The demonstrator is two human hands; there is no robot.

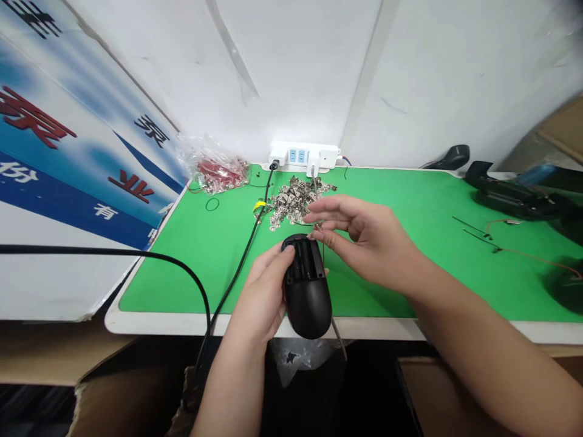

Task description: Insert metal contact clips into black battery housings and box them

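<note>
My left hand point(266, 291) is wrapped round a black oval plastic housing point(310, 306), its thumb along the side. The narrower end of the housing points away from me and shows an open battery compartment point(306, 258). My right hand point(359, 233) pinches a small metal battery contact point(317, 226) between thumb and fingertips, just above the compartment's far end. Beyond my hands lies a loose heap of small metal contacts point(291, 200) on the green mat point(387, 297). A thin red wire point(323, 255) shows beside the housing.
A white power strip point(305, 156) stands against the wall, with a black cable point(241, 261) running toward me. At the back left lies a plastic bag of red parts point(223, 173). More black housings point(514, 197) and thin wires point(523, 252) are at the right.
</note>
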